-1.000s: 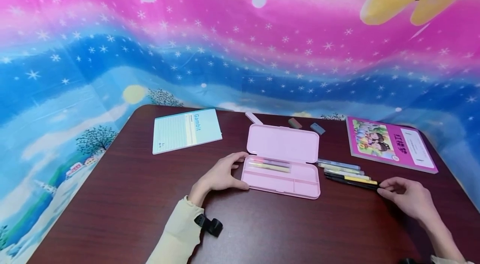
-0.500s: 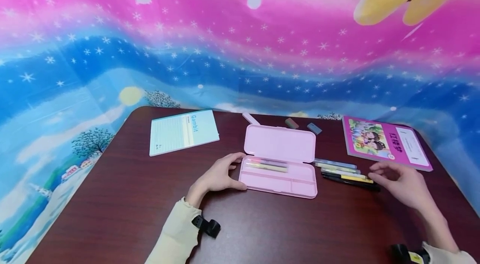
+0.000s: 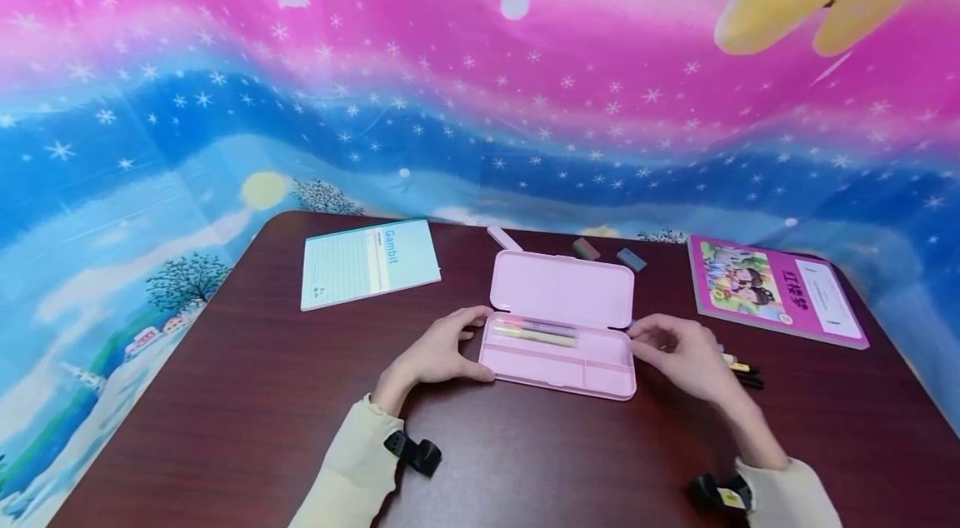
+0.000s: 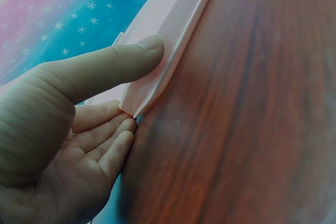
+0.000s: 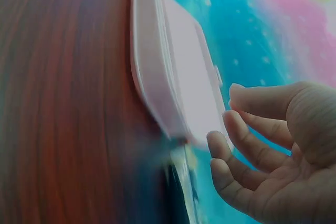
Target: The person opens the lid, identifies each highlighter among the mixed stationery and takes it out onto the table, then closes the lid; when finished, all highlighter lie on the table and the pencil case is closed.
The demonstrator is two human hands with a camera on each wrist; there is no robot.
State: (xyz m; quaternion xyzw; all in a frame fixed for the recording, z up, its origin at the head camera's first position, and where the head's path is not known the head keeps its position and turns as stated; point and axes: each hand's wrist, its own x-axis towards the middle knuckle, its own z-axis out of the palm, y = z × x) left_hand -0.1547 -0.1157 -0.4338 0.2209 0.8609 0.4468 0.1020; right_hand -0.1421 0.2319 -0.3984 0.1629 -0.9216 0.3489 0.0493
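Note:
An open pink pencil case (image 3: 558, 320) lies on the brown table with its lid tipped back. Highlighter pens (image 3: 537, 335) lie in its rear compartment. My left hand (image 3: 437, 347) holds the case's left end, thumb at the front side and fingers around the rear corner; the left wrist view shows the thumb (image 4: 131, 59) along the wall. At the case's right end is my right hand (image 3: 686, 353), its fingertips close to the edge. Its fingers (image 5: 244, 140) are loosely bent with nothing between them. Under this hand, mostly hidden, lie several pens (image 3: 742, 370), some with black ends.
A pale blue notebook (image 3: 371, 264) lies at the back left and a magenta picture book (image 3: 776, 291) at the back right. Behind the case are a small pink bar (image 3: 504, 238), a brownish eraser (image 3: 587, 249) and a grey-blue eraser (image 3: 632, 259). A patterned cloth hangs behind.
My right hand has moved left from the far ends of the row of pens to the pencil case's right edge. The left hand keeps its place on the case.

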